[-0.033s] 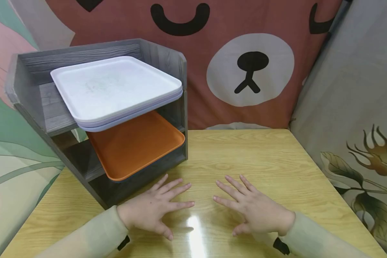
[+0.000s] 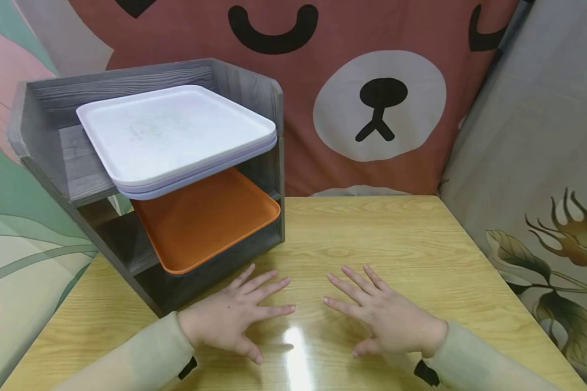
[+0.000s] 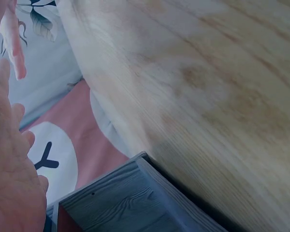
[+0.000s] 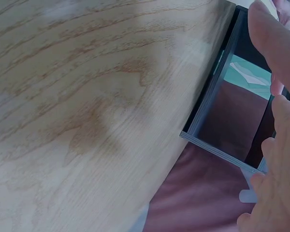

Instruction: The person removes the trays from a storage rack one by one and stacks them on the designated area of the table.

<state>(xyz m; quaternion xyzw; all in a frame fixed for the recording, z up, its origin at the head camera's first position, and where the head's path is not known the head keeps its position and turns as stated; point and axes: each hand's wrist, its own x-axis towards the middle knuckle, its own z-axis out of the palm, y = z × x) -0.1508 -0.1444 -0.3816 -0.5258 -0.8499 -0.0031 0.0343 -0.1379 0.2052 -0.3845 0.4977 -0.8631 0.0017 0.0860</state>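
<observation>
Printed cloth backdrop (image 2: 303, 179): hung behind the shelf unit; red-brown, marked with a white muzzle and black nose.

Flowered cloth (image 2: 489, 179): hung well to the right of the shelf unit; grey, with brown blooms and leaves.

Table (image 2: 367, 228): yellowish wood grain, set beneath the shelf unit and extended to its right and front; a bright reflection is shown on the near part.

Shelf unit (image 2: 129, 239): grey wood grain, tiered, open-fronted, stood at an angle.

Stack of trays (image 2: 181, 136): placed on the upper tier of the shelf unit and projected beyond its front; white uppermost, with lavender and pale-blue rims seen beneath.

Orange tray (image 2: 210, 222): placed in the shelf unit below the stack, likewise projected from the front, its rear part covered from view. A dark-blue edge is seen under its front rim; whether this belongs to a further tray cannot be told.

Sleeves (image 2: 151, 350): pair, pale green, in front of the shelf unit.

Left hand (image 2: 235, 312): held just in front of the shelf unit, near the orange tray; fingers extended and spread, nothing grasped.

Right hand (image 2: 386, 317): held forward and to the right of the shelf unit, apart from the left; fingers likewise spread wide, nothing grasped. Whether the table is touched by either hand cannot be told.

Black straps (image 2: 187, 368): one seen at each cuff, in front of the shelf unit.
</observation>
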